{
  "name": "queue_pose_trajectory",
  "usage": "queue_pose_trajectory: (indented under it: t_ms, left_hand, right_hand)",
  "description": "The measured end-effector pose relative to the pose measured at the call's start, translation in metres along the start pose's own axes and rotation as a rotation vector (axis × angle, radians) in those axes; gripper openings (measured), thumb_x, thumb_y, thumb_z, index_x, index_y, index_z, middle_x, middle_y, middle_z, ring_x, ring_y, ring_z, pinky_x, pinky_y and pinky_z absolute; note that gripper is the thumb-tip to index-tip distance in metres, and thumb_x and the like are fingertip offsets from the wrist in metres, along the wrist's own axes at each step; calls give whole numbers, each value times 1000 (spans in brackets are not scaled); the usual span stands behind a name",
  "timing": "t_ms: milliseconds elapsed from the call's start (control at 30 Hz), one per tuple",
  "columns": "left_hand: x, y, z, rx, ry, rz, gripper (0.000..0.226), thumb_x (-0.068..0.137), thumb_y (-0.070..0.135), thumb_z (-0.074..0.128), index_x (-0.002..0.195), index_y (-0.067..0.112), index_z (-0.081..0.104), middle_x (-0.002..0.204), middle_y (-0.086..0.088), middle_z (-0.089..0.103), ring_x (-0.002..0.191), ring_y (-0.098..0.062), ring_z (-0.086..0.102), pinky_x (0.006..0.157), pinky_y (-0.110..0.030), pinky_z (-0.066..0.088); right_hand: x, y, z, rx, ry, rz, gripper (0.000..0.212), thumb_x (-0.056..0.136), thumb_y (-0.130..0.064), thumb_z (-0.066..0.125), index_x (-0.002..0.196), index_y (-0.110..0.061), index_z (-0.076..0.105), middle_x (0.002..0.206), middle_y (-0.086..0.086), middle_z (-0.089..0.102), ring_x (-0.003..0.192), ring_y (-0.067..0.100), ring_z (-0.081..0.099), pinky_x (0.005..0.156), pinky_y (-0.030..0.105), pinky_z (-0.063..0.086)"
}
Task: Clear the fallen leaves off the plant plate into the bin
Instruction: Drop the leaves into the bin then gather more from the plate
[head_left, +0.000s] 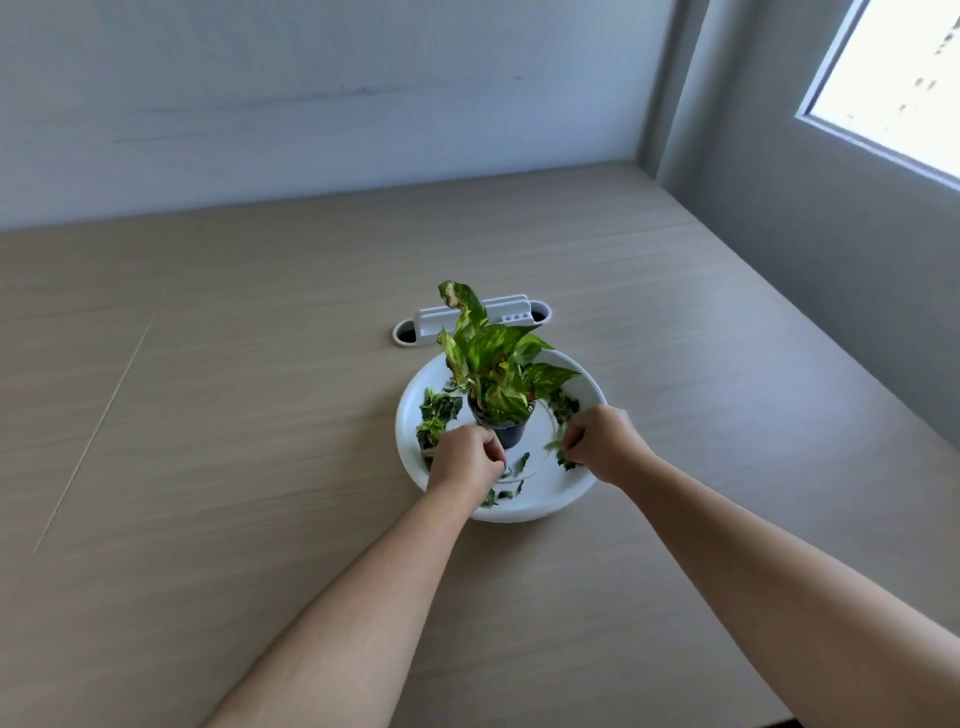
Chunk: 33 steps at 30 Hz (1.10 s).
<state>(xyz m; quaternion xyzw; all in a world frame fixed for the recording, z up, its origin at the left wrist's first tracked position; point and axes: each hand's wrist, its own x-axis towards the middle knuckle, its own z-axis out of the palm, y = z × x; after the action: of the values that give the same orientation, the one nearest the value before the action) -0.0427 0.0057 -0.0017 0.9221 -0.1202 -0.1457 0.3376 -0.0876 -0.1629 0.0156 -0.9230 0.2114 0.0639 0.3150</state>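
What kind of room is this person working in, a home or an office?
Probably an office or study, though I can't be sure. The wide wooden desk has a white built-in cable and socket box set into its top, plain walls meet at a window, and a small potted plant sits on a white plate.

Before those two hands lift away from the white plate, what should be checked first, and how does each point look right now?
1. Left hand closed on leaves: cannot tell, fingers curled, contents hidden.
2. Right hand gripping leaves: ok, green bits show at its fingertips.
3. Potted plant upright in the plate: ok.
4. Plate cleared: not ok, a leaf pile on the left and scraps near the front rim are there.
5. Bin in sight for dropping: not ok, none visible.
6. White desk organiser clear of the hands: ok, it sits behind the plate.
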Motion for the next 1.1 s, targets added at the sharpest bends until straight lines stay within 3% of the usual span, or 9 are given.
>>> queue_pose_trajectory:
  t_ms: [167,300,367,500,633,733,933,1100]
  left_hand:
    - [-24,65,33,-25,-34,67,12,77,1,64,76,9,72,83,-7,74,70,-14,60,65,-22,49]
    - [-54,151,94,-8,-120,194,12,72,3,66,72,12,73,79,-7,75,69,-15,61,62,-20,46]
    - [-74,197,132,8,-184,277,12,71,3,66,72,12,73,79,-8,75,71,-17,65,62,-19,45]
    - [-132,292,225,35,-345,443,15,72,-1,63,73,10,73,74,-6,69,66,-14,60,56,-18,42]
    - [-207,369,327,71,-474,606,13,70,-1,65,75,8,73,82,-10,72,79,-21,65,62,-18,42]
    - [-254,403,386,134,-571,725,11,70,3,67,74,10,73,78,-5,71,74,-15,63,62,-18,40]
    - [-313,428,483,258,-767,831,11,69,3,65,71,11,72,79,-8,74,78,-21,68,71,-25,51]
    - [-320,412,560,394,-934,826,17,70,-1,65,66,16,67,68,-3,67,75,-22,67,68,-24,50]
  right_hand:
    - [-32,50,-52,100,91,62,17,72,4,62,67,-9,72,66,3,60,63,24,60,56,31,58]
    - [-85,132,-116,120,175,170,16,73,1,63,70,-13,71,72,5,65,59,21,57,37,16,39]
    - [-121,182,-147,129,224,252,16,74,-1,64,70,-16,71,74,5,67,58,18,58,39,16,40]
    - [-210,297,-206,134,353,433,10,72,-5,71,76,-12,75,84,9,75,74,19,68,62,20,50]
    - [-317,411,-240,205,486,612,17,69,0,70,63,-16,70,79,12,76,66,14,62,45,7,38]
    - [-385,472,-244,262,553,760,11,69,1,70,72,-8,74,76,12,73,64,15,60,43,7,36]
    - [-463,558,-206,372,601,1006,18,72,-2,69,62,-17,69,78,8,74,72,17,64,66,18,40]
    - [-483,610,-159,485,632,1174,35,72,-2,71,50,-25,55,70,4,66,68,18,61,55,20,41]
